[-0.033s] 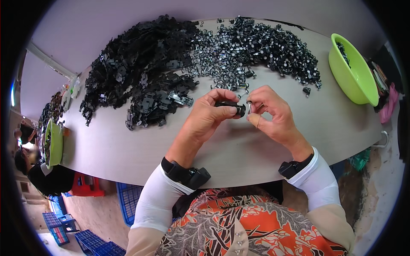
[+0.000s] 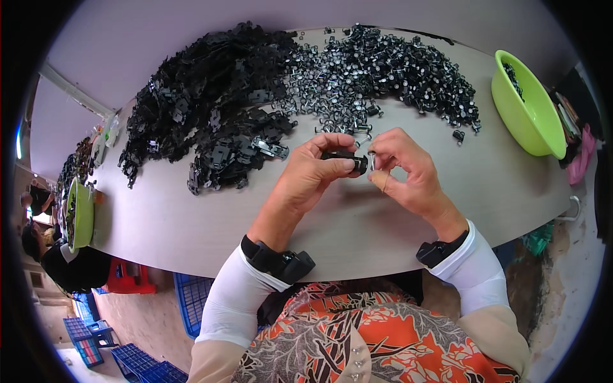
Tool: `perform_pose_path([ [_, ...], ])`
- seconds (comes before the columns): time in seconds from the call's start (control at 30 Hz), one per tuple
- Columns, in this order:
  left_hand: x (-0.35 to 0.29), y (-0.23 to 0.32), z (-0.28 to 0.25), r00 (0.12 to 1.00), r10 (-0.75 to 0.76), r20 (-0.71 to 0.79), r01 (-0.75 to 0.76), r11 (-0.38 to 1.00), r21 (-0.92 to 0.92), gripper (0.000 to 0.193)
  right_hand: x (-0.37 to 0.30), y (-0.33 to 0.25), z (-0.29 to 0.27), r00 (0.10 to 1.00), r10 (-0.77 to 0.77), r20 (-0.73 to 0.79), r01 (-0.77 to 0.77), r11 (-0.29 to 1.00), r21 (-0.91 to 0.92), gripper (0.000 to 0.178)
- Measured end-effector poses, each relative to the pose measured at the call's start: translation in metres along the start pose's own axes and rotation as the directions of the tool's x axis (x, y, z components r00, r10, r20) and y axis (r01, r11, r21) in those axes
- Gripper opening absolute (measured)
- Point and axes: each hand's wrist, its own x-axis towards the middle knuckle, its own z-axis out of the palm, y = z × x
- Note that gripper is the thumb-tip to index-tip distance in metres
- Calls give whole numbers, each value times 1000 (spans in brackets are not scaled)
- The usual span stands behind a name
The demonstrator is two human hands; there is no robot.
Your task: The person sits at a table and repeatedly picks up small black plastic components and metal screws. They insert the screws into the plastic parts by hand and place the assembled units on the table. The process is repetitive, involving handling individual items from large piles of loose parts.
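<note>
While both hands meet above the bare middle of the long grey table [image 2: 191, 223], the left hand [image 2: 316, 169] pinches a small black plastic clip [image 2: 345, 158] between thumb and fingertips, holding it roughly level just off the tabletop. The right hand [image 2: 405, 169] is curled beside it, its thumb and forefinger closed on a small silvery metal pin [image 2: 372, 159] that touches the clip's right end; the other right fingers are loosely bent. Just beyond the hands lies a big heap of black plastic parts [image 2: 211, 108] on the left, and next to it, spreading to the right, a heap of small black-and-silver metal pieces [image 2: 383, 70]. A lime-green bowl [image 2: 533, 118] stands near the table's right end, well apart from the hands, with dark pieces inside. A second green bowl [image 2: 82, 214] sits at the far left edge, beside another person [image 2: 70, 265] working there.
</note>
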Motion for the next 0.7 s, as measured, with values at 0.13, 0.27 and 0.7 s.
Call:
perform_pose_path([
  [0.13,2,-8,-7,996,-83,33,80,994,70,20,0,-3,6,999,-43,19,44,996,-76,34],
  [0.27,2,-10,-9,982,-179,60,172,979,109,20,-1,2,6,992,-117,53,126,968,-217,35],
  [0.7,3,-11,-9,993,-95,66,84,985,151,24,-1,-2,3,992,-128,18,129,961,-246,37],
])
